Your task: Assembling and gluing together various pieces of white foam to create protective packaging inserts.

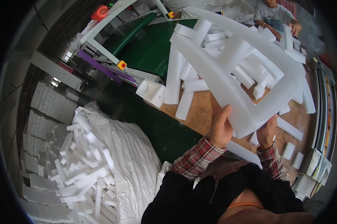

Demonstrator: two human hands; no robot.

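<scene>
Two hands are up over the near edge of the wooden tabletop [202,112], both closed on one large white foam frame [232,71]: the left hand [220,128] has its thumb laid up along the frame's lower left limb with the fingers wrapped behind, and the right hand [267,130] pinches the lower corner from beneath. The frame is a single piece, a wide open rectangle with one crossbar still joined in its middle, held tilted above the table so that the heap shows through its openings. Beneath and behind it, white foam offcut bars [187,80] lie in a loose pile across the middle and far side of the tabletop, too many and too overlapped to count exactly, well over a dozen. One hollow foam block [151,91] sits at the table's left edge, and two small flat foam pieces [292,155] lie near the right corner closest to the person. On the floor to the left stands one big white woven sack [131,156], its mouth open and packed with dozens of short foam strips [84,160] spilling over the rim. A second person [273,13] sits at the far edge of the table with a hand on the foam there. One green conveyor belt [146,44] slopes down toward the table's far left corner.
</scene>
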